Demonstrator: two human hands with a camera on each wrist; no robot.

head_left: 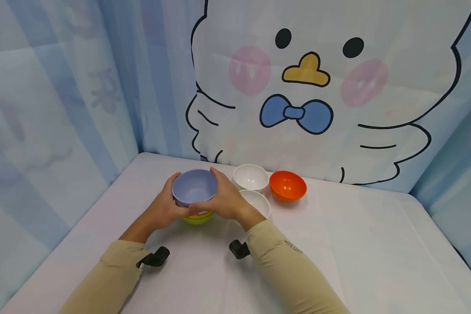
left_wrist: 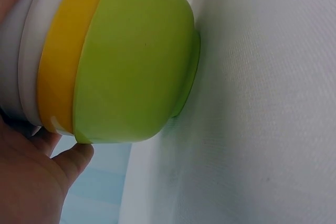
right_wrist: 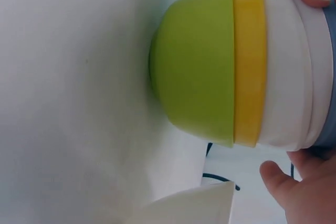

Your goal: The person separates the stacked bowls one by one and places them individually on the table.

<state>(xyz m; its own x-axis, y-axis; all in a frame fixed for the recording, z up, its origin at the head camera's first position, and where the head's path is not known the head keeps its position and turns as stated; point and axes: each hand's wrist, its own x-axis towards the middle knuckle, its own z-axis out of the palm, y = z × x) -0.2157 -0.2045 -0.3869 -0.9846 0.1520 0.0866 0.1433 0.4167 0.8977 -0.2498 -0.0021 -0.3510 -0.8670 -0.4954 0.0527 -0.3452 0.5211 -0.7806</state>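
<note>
I have the left hand [head_left: 165, 209] and right hand [head_left: 228, 199] holding the blue bowl [head_left: 195, 185] from both sides, above the green bowl [head_left: 197, 220], left of the white bowls [head_left: 251, 175]. I should squeeze evenly so nothing tips.

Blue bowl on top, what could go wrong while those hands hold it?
The blue bowl might slip if one side's grip loosens: the left hand and right hand hold opposite sides. A sideways push might topple the tall stack, because the green bowl underneath narrows toward its base. The right hand might also bump the nearer white bowl, close beside it.
</note>
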